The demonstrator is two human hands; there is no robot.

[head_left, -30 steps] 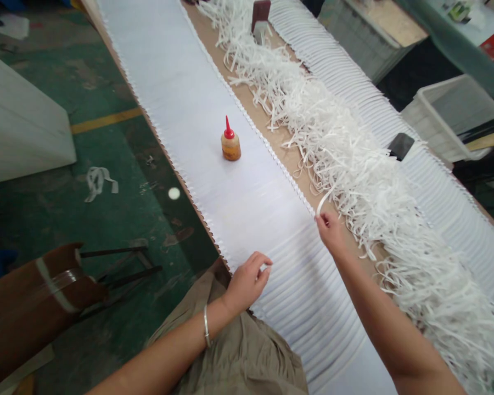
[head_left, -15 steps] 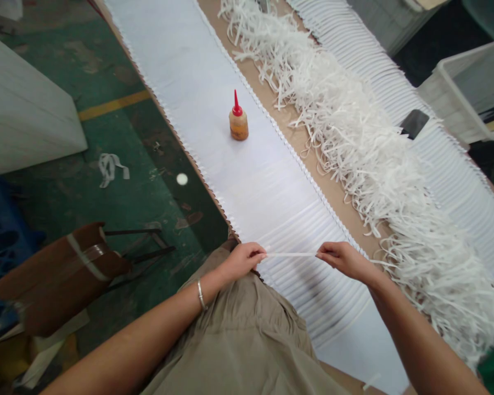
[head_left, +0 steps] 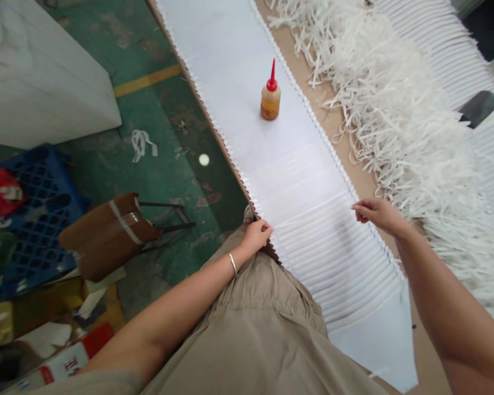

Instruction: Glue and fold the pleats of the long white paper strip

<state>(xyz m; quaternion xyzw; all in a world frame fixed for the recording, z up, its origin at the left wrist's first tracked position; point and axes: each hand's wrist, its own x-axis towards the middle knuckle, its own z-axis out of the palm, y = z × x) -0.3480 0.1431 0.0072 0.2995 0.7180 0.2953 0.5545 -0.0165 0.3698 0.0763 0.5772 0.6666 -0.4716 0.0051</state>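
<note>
Bottle (head_left: 270, 103) on sheets (head_left: 226, 71); strip heap (head_left: 420, 109) right, floor (head_left: 181, 181) left.

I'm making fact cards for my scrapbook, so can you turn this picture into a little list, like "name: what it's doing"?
Left hand: fingertips together at the near edge of the white sheets
Right hand: fingertips together near their opposite edge
Strip between fingers: too unclear to tell
Bottle: red pointed tip, amber inside, upright on the sheets
White strips: tangled heap beyond the sheets
Bracelet: on the left wrist
Floor: green, with a yellow line
Brown seat: left of the person
</note>
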